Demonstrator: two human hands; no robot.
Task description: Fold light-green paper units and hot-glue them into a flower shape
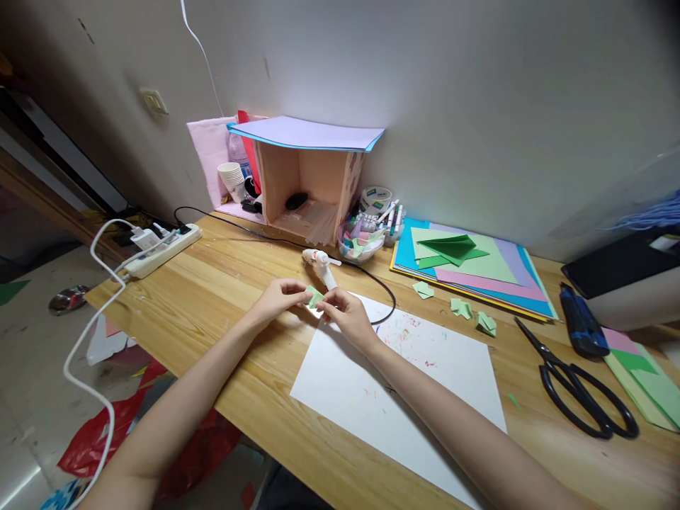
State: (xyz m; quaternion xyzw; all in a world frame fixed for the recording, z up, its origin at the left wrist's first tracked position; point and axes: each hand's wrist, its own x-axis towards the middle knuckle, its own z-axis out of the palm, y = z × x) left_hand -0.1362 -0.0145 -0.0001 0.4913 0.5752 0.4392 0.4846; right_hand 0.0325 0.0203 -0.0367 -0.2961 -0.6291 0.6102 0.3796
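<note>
Between my two hands is a small folded piece of light green paper (314, 296). The fingers of my left hand (281, 297) are closed on its left side, while my right hand (348, 315) pinches it from the right. Just behind them stands a white hot glue gun (319, 262) with a black cord. Under my right forearm lies a white sheet of paper (340, 386) with coloured marks. Three similar folded green papers, one of them a folded piece (461, 308), lie to the right on the wooden table (212, 262).
Black scissors (576, 389) and a blue utility knife (583, 322) lie at the right. Coloured paper sheets (520, 287) are stacked near the wall. A cardboard box (313, 177) with a purple top stands at the back, beside a tub of paper scraps (361, 244). A power strip (164, 251) sits left.
</note>
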